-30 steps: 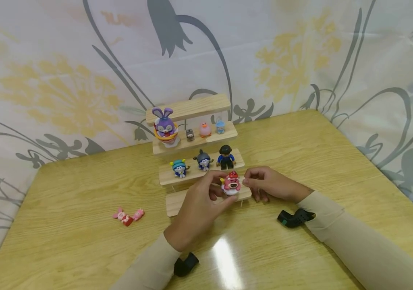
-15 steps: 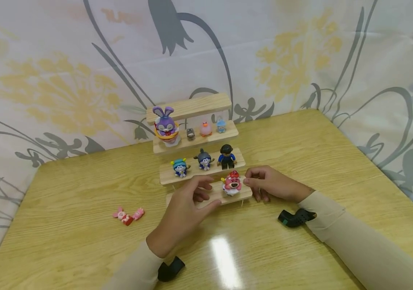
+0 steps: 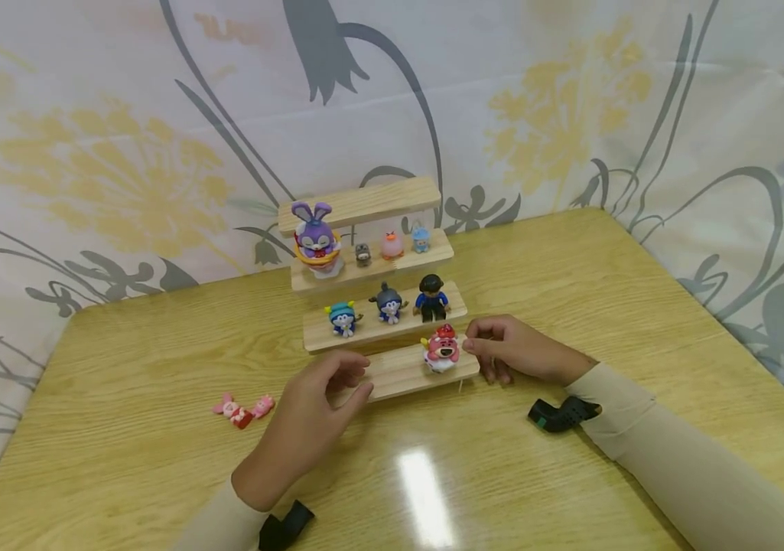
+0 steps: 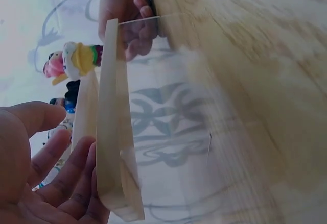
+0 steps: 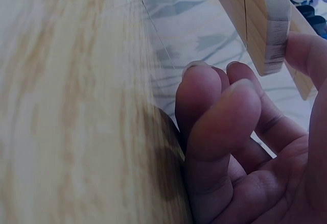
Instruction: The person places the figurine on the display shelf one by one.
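A red bear figurine (image 3: 442,350) with a red top and white base sits near the right end of the wooden display stand's bottom shelf (image 3: 395,369). My left hand (image 3: 305,409) is at that shelf's left end with loosely bent fingers and holds nothing. In the left wrist view its fingers (image 4: 76,183) lie close beside the shelf board. My right hand (image 3: 525,353) stays by the right end. The right wrist view has one fingertip against the board's end (image 5: 276,45), the other fingers loosely curled with nothing between them.
Higher shelves carry a purple rabbit figurine (image 3: 316,241), a pink bird figurine (image 3: 392,246), a dark-haired toy figure (image 3: 432,298) and several others. Two small pink figurines lie on the table at left, one with a red part (image 3: 235,412). Patterned cloth (image 3: 392,92) hangs behind.
My left hand has let go of the red bear figurine and moved left along the bottom shelf. The figurine stays on the shelf. My right hand has hardly moved.
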Motion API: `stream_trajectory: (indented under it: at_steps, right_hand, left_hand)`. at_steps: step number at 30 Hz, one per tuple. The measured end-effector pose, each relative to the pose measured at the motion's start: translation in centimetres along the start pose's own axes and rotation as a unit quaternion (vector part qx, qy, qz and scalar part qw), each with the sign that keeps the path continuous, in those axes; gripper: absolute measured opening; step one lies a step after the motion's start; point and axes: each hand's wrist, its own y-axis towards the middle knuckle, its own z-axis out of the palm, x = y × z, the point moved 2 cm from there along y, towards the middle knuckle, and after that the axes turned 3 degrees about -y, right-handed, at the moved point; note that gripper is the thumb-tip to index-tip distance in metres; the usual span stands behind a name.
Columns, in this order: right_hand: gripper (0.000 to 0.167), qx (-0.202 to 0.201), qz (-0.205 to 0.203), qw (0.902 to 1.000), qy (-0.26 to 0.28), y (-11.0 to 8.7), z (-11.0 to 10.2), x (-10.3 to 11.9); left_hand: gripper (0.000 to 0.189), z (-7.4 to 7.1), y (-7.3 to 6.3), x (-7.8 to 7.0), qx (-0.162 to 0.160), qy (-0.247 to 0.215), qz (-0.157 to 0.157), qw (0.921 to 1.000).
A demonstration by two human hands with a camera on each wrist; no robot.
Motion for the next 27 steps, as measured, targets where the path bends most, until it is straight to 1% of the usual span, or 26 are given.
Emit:
stream_trajectory:
  at_steps: [7,10,16,19,21,25,27]
  right_hand:
    - [0.031,0.0,-0.007,1.0,-0.004,-0.2,-0.1,0.1]
    - [0.031,-0.003,-0.009,0.9999,-0.005,-0.1,-0.1,0.1]
    - [0.03,0.002,-0.007,1.0,-0.001,0.1,0.0,0.1]
    - [0.03,0.001,-0.011,0.9999,-0.001,0.1,0.0,0.2]
    - [0.03,0.0,-0.015,0.9999,-0.004,0.1,0.0,0.2]
    - [0.03,0.002,-0.013,0.9999,-0.008,0.1,0.0,0.2]
    - [0.03,0.004,-0.01,0.9999,-0.008,0.1,-0.1,0.2]
  left_hand:
    - [0.02,-0.8,0.0,0.6,-0.022,0.029,0.043,0.9984]
    - [0.018,-1.1,0.1,0.8,-0.027,0.04,0.046,0.9978]
    - [0.015,-1.9,-0.1,1.2,-0.027,0.052,0.033,0.9977]
    - [0.015,-2.6,-0.2,1.6,-0.034,0.058,0.029,0.9973]
    - [0.015,-3.1,-0.3,1.9,-0.037,0.056,0.02,0.9976]
    - [0.015,-4.0,-0.6,2.7,-0.036,0.055,0.002,0.9979]
    - [0.016,-4.5,-0.6,3.1,-0.034,0.057,-0.002,0.9978]
